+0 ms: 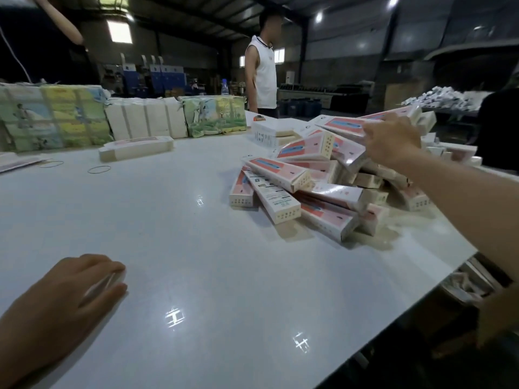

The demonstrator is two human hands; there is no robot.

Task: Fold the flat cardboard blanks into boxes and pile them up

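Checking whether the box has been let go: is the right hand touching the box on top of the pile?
Touching. The head view shows the right hand with its fingers curled over the near end of the pink box above the pile.

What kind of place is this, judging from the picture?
Most likely a packaging workshop in a factory hall. A pile of folded boxes lies on a long white table, wrapped bundles of flat blanks stand along its far edge, and a dark metal roof spans overhead.

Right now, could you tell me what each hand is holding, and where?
Right hand grips a folded box near its far end, above the pile. Left hand covers something blurred; unclear.
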